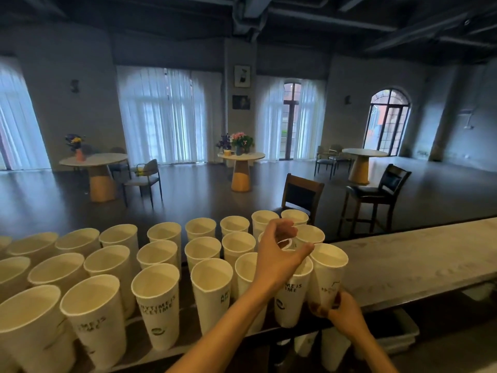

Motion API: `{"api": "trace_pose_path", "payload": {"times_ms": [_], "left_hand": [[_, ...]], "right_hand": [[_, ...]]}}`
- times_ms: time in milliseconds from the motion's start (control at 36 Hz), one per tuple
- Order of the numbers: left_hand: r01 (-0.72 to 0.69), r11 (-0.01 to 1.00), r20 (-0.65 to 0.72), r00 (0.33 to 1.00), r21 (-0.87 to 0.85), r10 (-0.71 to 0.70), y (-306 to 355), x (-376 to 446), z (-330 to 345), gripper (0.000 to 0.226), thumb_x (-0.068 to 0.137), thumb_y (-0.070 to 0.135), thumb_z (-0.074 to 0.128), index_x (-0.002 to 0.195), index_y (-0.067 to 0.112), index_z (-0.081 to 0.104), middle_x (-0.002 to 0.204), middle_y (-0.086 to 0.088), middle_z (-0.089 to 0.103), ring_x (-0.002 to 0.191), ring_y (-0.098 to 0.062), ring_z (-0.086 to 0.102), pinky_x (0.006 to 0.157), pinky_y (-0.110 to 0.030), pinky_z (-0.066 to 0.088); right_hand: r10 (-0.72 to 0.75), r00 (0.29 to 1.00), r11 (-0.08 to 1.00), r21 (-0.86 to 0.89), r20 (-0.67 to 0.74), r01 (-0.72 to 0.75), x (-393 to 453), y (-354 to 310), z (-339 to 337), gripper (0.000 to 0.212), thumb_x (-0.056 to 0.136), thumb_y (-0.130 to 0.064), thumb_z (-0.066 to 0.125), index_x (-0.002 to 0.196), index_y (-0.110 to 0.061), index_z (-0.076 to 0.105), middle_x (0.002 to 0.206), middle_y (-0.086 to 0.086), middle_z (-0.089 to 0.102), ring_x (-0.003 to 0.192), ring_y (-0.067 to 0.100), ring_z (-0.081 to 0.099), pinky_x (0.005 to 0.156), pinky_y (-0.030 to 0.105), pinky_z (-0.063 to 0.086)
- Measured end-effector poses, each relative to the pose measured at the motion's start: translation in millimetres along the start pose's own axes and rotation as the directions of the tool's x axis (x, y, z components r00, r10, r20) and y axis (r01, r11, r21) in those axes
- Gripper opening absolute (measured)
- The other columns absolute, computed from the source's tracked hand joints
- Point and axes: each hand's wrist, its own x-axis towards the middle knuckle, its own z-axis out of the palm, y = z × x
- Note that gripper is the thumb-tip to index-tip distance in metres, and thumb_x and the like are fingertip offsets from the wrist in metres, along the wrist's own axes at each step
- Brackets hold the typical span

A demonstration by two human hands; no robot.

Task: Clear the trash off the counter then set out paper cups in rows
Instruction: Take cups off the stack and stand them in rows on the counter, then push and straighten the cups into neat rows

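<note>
**Cups standing in rows at the counter's edge**

The right hand [347,313] grips the base of the end paper cup [326,275], the last at the right of the front row on the counter [419,262]. The left hand [279,251] hovers above the neighbouring cup [291,300], fingers loosely curled and open, holding nothing. Another front-row cup [158,305] reads "ANYTIME IS"; the line beneath is unclear.

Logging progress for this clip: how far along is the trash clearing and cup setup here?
Looks mostly done: no trash shows on the counter, and many paper cups stand upright in rows. In hand: the right hand grips the base of the rightmost cup at the end of the rows, while the left hand hovers open above the neighbouring cups. Left: the bare counter to the right may take more cups.
</note>
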Motion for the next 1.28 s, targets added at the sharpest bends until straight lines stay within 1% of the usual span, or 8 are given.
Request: {"api": "trace_pose_path", "payload": {"times_ms": [278,500,639,806,861,972,1083,1278], "left_hand": [[-0.034,0.999,-0.031,0.999,-0.029,0.033,5.3,-16.1,-18.2,0.049,0.075,0.021,0.088,0.112,0.034,0.058,0.111,0.010,0.070,0.105,-0.006,0.067,0.095,-0.025,0.056],[-0.011,0.996,-0.042,0.999,-0.094,0.007,4.4,-33.4,-19.7,0.035,0.081,0.009,0.081,0.106,0.026,0.062,0.105,0.007,0.069,0.102,-0.008,0.067,0.093,-0.028,0.058],[0.018,0.992,0.005,1.000,-0.127,-0.018,2.6,-48.2,-25.6,0.032,0.083,0.006,0.078,0.104,0.024,0.062,0.104,0.005,0.069,0.103,-0.010,0.068,0.095,-0.031,0.058],[0.005,0.986,0.024,1.000,-0.167,-0.001,-0.1,-69.4,-56.5,0.022,0.084,0.001,0.076,0.099,0.014,0.066,0.097,-0.001,0.072,0.095,-0.014,0.070,0.086,-0.033,0.060],[0.014,0.992,0.057,0.998,-0.124,-0.007,-0.9,-75.6,-73.8,0.017,0.085,0.003,0.076,0.096,0.014,0.068,0.095,-0.001,0.072,0.091,-0.018,0.070,0.086,-0.038,0.061],[-0.012,0.998,0.066,0.998,-0.056,0.016,-1.3,-93.5,-119.9,0.016,0.086,0.003,0.075,0.093,0.017,0.070,0.095,-0.001,0.073,0.095,-0.021,0.071,0.089,-0.042,0.060],[0.001,1.000,-0.009,1.000,-0.006,-0.001,-1.5,-123.9,-177.6,0.016,0.085,-0.001,0.074,0.093,0.012,0.071,0.095,-0.002,0.073,0.096,-0.020,0.072,0.090,-0.041,0.060],[0.055,0.990,-0.291,0.957,0.133,-0.014,19.7,-187.0,-311.8,0.013,0.085,-0.006,0.074,0.094,0.002,0.070,0.090,-0.007,0.075,0.088,-0.022,0.074,0.082,-0.030,0.060]], "right_hand": [[0.031,0.998,0.999,0.037,-0.059,-0.029,-16.6,2.0,-0.5,0.095,0.056,-0.019,0.095,0.138,-0.011,0.048,0.134,0.009,0.060,0.120,0.025,0.057,0.104,0.042,0.047],[0.159,0.982,0.986,0.058,-0.103,-0.153,-52.6,-5.5,-13.9,0.111,0.059,-0.025,0.094,0.150,-0.013,0.032,0.146,0.011,0.047,0.132,0.029,0.047,0.106,0.045,0.046],[0.137,0.979,0.984,0.135,-0.149,-0.118,-79.7,-6.4,-3.0,0.089,0.066,-0.021,0.090,0.141,-0.014,0.043,0.131,0.010,0.056,0.117,0.027,0.057,0.100,0.047,0.051],[0.068,0.987,0.987,0.155,-0.147,-0.045,-110.8,-40.0,14.6,0.024,0.075,-0.015,0.084,0.093,-0.011,0.068,0.089,0.012,0.071,0.084,0.024,0.069,0.083,0.041,0.058],[0.018,0.994,0.985,0.175,-0.110,0.001,-121.8,-58.2,22.6,0.017,0.076,-0.014,0.083,0.085,-0.007,0.071,0.081,0.015,0.072,0.079,0.027,0.069,0.071,0.034,0.056],[-0.153,0.988,0.966,0.214,0.007,0.148,-153.3,-100.5,63.3,0.009,0.077,-0.009,0.081,0.082,-0.009,0.073,0.075,0.009,0.072,0.073,0.022,0.068,0.068,0.030,0.056],[-0.310,0.920,0.932,0.266,0.238,0.245,-186.5,-139.5,123.6,0.011,0.081,0.002,0.074,0.085,-0.008,0.071,0.073,0.013,0.071,0.066,0.019,0.067,0.058,0.022,0.055],[-0.531,0.643,0.839,0.451,0.552,0.306,-252.9,-209.4,247.4,0.021,0.083,0.000,0.072,0.101,-0.011,0.072,0.088,0.006,0.076,0.081,0.018,0.073,0.066,0.024,0.057]]}}
